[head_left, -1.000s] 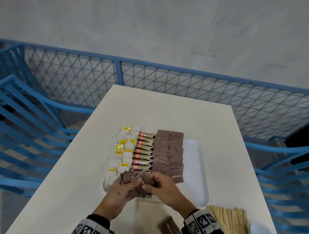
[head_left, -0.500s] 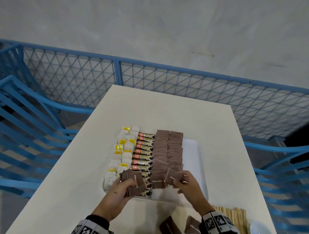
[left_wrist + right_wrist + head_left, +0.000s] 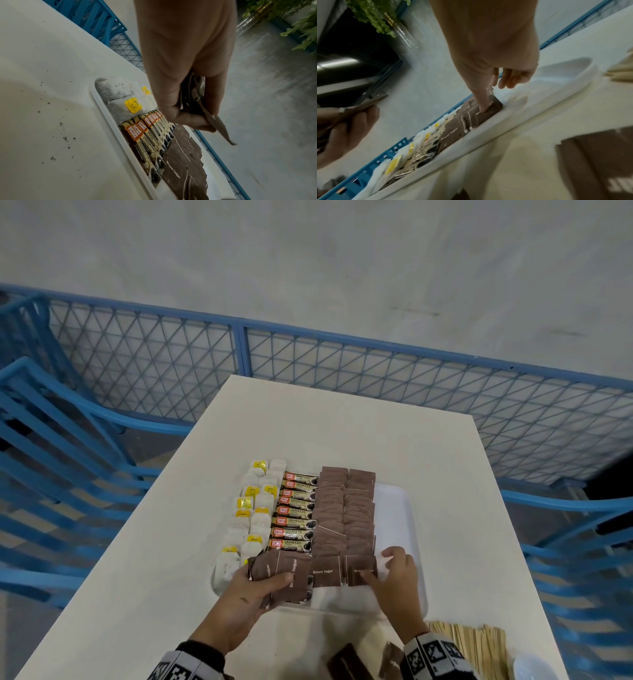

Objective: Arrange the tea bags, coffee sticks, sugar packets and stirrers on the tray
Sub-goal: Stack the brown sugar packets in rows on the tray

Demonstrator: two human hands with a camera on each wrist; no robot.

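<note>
A white tray (image 3: 394, 508) holds tea bags (image 3: 255, 508) on the left, a column of coffee sticks (image 3: 296, 511), then two columns of brown sugar packets (image 3: 344, 508). My left hand (image 3: 263, 580) grips a small stack of sugar packets (image 3: 286, 575) over the tray's near left corner; the left wrist view shows the stack (image 3: 193, 92) pinched between thumb and fingers. My right hand (image 3: 383, 566) presses a single sugar packet (image 3: 358, 571) flat at the near end of the right column. In the right wrist view one straight finger (image 3: 482, 100) pushes down on that packet (image 3: 489, 108).
Wooden stirrers (image 3: 472, 645) lie on the table at the near right, beside a white dish (image 3: 529, 667). Two loose sugar packets (image 3: 349, 662) lie near the table's front edge. The tray's right strip is bare. Blue railings surround the table.
My right hand drew one packet from the stack in my left hand, carried it right and laid it at the near end of the right sugar column. The left hand stayed put.
</note>
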